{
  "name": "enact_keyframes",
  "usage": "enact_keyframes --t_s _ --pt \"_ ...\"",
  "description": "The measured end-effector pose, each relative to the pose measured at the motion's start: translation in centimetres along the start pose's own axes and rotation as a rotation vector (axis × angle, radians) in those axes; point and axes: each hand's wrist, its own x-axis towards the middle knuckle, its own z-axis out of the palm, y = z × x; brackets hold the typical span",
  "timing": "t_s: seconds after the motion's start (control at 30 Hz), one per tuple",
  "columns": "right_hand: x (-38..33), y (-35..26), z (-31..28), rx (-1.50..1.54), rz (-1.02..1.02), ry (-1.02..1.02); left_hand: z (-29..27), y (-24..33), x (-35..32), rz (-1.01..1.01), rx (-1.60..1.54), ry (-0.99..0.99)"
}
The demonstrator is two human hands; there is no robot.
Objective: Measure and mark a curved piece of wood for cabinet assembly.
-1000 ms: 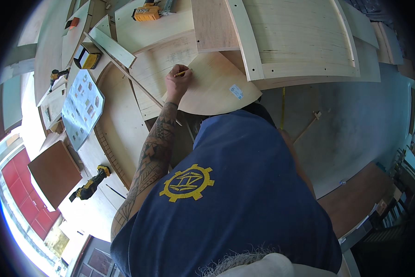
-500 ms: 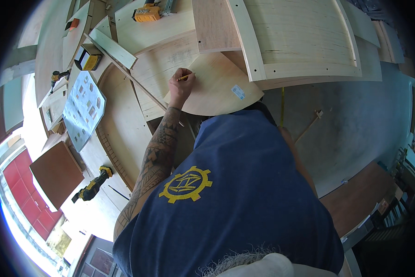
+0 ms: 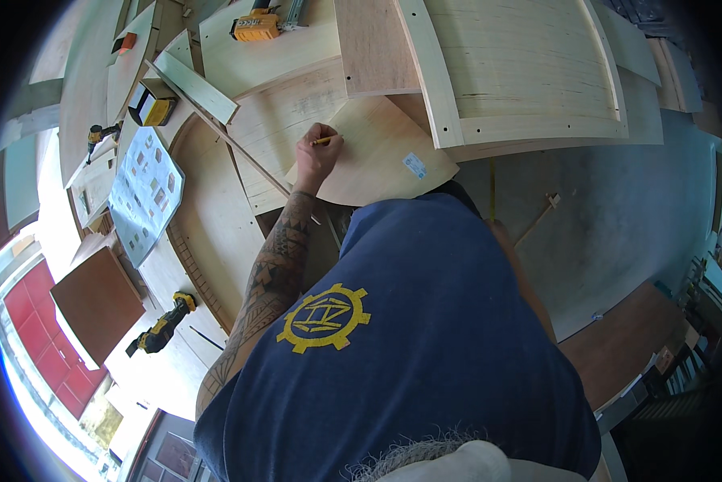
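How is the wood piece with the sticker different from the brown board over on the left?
The sticker piece is pale; the brown board is darker and reddish. The sticker piece has a curved edge; the brown board's sides look straighter. The left hand, holding a pencil, is at the sticker piece; no hand is near the brown board. Both look flat.

orange power tool (image 3: 256, 27), red panels (image 3: 33, 301)
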Motion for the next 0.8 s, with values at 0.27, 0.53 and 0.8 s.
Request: enact_keyframes --t_s 0.27,0.53,0.8 --pt "-0.3 -1.0 -0.6 0.005 0.063 0.033 0.4 0.4 -0.7 0.007 0.078 0.013" --pt "-1.0 -1.3 -0.2 0.016 0.020 0.057 0.2 0.2 0.0 0.011 -0.038 -0.059" --pt "2.6 3.8 -0.1 -0.053 -0.133 -0.052 -0.4 1.3 -3.3 -0.157 -0.457 0.041"
